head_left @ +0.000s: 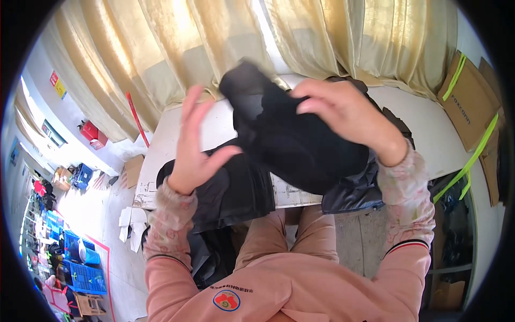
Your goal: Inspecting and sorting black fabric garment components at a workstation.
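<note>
A black garment (292, 145) is lifted above a white table (424, 129), its upper end blurred near the curtain. My right hand (348, 115) lies over the top of the garment and grips it. To its left, my left hand (196, 145) is spread with fingers apart, the thumb pointing toward the cloth; I cannot tell whether it touches. More dark fabric (230, 196) hangs over the table's near edge by my left wrist. A second dark pile (354, 188) lies under my right forearm.
Beige curtains (214, 37) hang behind the table. Cardboard boxes with green straps (469, 102) lean at the right. Far below on the left are blue crates (86, 276), a red box (90, 131) and white scraps (131, 222) on the floor.
</note>
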`<state>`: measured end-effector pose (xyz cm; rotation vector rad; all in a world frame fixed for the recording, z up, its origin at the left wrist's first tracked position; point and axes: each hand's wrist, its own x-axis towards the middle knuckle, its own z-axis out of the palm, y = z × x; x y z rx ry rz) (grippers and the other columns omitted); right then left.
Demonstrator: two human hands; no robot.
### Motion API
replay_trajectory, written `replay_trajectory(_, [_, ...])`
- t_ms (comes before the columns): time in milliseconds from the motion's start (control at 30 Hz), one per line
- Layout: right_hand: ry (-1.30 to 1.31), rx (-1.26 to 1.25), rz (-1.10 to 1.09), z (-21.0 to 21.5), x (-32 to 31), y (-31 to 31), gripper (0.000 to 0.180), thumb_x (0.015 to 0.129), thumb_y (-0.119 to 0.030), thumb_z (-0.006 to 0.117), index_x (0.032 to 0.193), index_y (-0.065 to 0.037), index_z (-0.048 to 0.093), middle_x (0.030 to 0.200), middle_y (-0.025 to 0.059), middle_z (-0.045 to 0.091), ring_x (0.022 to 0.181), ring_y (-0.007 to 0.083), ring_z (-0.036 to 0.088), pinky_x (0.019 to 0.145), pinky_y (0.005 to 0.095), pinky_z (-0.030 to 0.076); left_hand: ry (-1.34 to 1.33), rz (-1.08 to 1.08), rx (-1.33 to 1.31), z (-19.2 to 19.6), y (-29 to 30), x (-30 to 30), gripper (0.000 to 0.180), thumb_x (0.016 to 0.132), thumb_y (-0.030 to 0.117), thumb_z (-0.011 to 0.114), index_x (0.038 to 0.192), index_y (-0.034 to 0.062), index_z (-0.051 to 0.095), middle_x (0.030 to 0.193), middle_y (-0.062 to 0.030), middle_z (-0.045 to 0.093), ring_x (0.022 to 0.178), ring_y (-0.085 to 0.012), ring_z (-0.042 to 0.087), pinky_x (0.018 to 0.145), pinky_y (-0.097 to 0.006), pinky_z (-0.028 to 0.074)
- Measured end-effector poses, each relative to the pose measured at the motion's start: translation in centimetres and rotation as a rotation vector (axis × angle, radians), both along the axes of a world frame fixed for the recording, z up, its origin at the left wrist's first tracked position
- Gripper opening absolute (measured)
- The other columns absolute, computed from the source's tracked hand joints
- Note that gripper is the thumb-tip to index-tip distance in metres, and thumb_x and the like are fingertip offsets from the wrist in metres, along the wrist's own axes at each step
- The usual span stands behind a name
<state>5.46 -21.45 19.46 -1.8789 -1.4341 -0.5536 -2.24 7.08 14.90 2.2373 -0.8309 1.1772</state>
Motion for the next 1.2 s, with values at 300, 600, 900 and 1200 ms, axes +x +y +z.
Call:
replay_trajectory(300, [-0.287,-0.064,-0.393,-2.4,-0.9,-2.2,0.019,0.086,-0.022,0.062,0.098,-0.007,0.059,0.08,0.0118,0.063,0.068,0.0331,0.062,0.057,0.0411,0.049,0.307,-0.111,0.287,5.3,-3.8,6.0,0.025,0.081,0.02,0.071,0.094,0.0045,0.058,0.085,-0.0112,0.061,0.079,-0.0299,0.06,0.07,-0.034,0.047])
replay_trajectory(600, [-0.377,0.014,-0.569,-4.2,-0.1,-8.5,0.014,0.08,-0.014,0.069,0.085,-0.006,0.059,0.074,0.0093,0.06,0.063,0.0295,0.061,0.054,0.0362,0.048,0.244,-0.144,0.428,6.4,-4.7,6.6,0.029,0.084,0.033,0.066,0.089,0.0053,0.058,0.081,-0.0119,0.059,0.076,-0.0339,0.057,0.065,-0.04,0.046])
replay_trajectory(900, [0.116,0.393,-0.69,-5.5,1.2,-12.5,0.012,0.092,-0.008,0.055,0.089,0.0,0.063,0.076,0.0119,0.061,0.061,0.0238,0.058,0.06,0.0302,0.047,0.257,-0.07,0.365,7.2,-2.7,6.5,0.029,0.08,0.029,0.07,0.081,0.0028,0.059,0.075,-0.013,0.056,0.073,-0.0328,0.056,0.064,-0.038,0.045])
replay_trajectory(1200, [-0.199,-0.11,-0.426,-2.2,-1.9,-4.7,0.047,0.074,-0.024,0.075,0.114,-0.007,0.057,0.091,0.0124,0.062,0.088,0.0317,0.06,0.072,0.0383,0.049,0.23,-0.076,0.375,7.4,-2.9,5.7,0.027,0.08,0.029,0.071,0.081,0.0038,0.059,0.074,-0.0122,0.057,0.073,-0.0325,0.057,0.064,-0.037,0.045])
